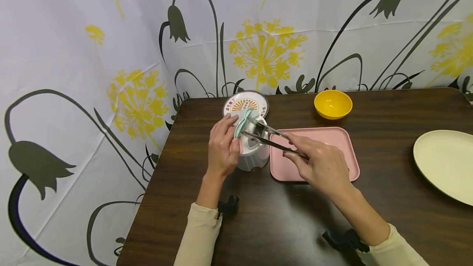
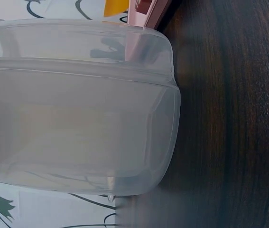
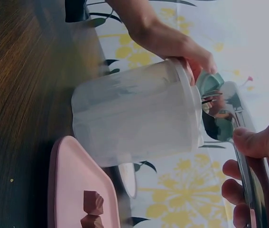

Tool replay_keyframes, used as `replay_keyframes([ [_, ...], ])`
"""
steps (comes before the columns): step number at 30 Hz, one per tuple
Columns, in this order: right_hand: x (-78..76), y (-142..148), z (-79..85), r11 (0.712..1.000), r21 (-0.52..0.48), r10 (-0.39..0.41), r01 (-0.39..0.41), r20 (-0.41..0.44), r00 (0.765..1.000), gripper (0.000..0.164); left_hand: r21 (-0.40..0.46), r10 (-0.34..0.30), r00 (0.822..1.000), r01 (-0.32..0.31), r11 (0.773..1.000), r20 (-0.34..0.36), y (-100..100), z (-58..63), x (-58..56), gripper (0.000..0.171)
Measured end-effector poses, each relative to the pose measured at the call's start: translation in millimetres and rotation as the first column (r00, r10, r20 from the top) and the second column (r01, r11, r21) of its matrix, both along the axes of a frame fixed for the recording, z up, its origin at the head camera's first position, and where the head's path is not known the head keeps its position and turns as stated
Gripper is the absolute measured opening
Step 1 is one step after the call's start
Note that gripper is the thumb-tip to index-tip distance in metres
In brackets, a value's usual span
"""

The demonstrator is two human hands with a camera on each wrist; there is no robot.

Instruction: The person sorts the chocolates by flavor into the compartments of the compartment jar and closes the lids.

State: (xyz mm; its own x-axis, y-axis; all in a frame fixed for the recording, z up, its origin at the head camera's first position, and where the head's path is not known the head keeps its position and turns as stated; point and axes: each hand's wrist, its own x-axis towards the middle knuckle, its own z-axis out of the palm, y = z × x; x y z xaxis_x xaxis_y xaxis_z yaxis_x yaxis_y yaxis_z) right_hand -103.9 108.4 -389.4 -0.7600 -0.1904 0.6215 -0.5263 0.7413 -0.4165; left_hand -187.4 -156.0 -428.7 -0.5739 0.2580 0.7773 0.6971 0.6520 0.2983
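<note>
My left hand (image 1: 222,145) holds the top of a translucent white plastic container (image 3: 134,114), at its raised mint-green flip lid (image 1: 242,123). The container stands upright on the table. My right hand (image 1: 323,163) grips a pair of metal tongs (image 1: 275,145). The tongs' ends are spread apart over the container's mouth, close to the lid. Whether anything lies between them is hard to tell. In the left wrist view the container's cloudy wall (image 2: 77,123) fills much of the picture; its contents cannot be made out.
Beside the container lies a pink tray (image 1: 336,138), with brown blocky pieces (image 3: 92,203) on it. A patterned plate (image 1: 245,97) sits behind the container. A yellow bowl (image 1: 333,105) is at the back, and a cream plate (image 1: 448,163) at the right. Flowered cloth (image 1: 207,69) hangs behind.
</note>
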Motion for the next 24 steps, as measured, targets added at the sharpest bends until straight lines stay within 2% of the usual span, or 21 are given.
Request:
replay_keyframes([
  [16, -2.3, 4, 0.2, 1.0, 0.015, -0.005, 0.004, 0.074, 0.997, 0.053, 0.007, -0.002, 1.0, 0.002, 1.0, -0.003, -2, -0.9, -0.5, 0.052],
  [20, -0.9, 12, 1.4, 1.0, 0.002, 0.001, -0.001, 0.089, 0.996, 0.056, 0.005, -0.005, 1.0, 0.005, 1.0, -0.003, -2, -0.9, -1.2, 0.052],
  [24, 4.6, 27, 4.2, 0.999, -0.011, -0.042, 0.044, 0.149, 0.988, 0.061, 0.002, -0.002, 1.0, 0.002, 1.0, -0.001, -1, -1.1, -1.0, 0.054],
])
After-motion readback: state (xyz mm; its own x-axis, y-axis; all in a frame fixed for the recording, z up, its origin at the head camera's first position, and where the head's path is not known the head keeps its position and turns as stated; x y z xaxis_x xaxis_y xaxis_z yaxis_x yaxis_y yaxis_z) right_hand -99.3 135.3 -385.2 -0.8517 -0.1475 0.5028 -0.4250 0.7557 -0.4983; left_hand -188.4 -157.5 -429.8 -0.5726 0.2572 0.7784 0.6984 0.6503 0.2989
